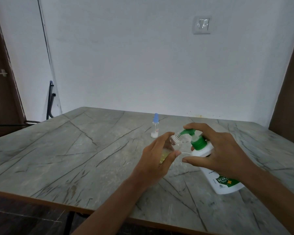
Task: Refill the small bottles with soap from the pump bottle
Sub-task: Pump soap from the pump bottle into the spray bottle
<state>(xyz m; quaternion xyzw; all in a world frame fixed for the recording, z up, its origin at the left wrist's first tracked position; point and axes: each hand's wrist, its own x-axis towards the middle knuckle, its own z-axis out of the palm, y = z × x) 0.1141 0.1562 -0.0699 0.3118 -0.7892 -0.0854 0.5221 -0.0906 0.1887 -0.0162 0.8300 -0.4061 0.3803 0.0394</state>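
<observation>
Our left hand (157, 154) has its grip wrapped around a small clear bottle (174, 144) above the counter (75, 150), while our right hand (222, 150) grips the pump bottle (215, 170), its green spout at the small bottle's mouth.

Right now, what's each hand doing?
Left hand: closed around the small clear bottle.
Right hand: gripping the pump bottle, index finger on its green pump head.

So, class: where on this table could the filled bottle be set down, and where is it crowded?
Bare marble-patterned table lies left of the left hand, and at the near edge between the forearms. It is crowded at centre-right: the small clear bottle, the white pump bottle with green pump, the right hand and the blue-capped spray bottle behind.
</observation>
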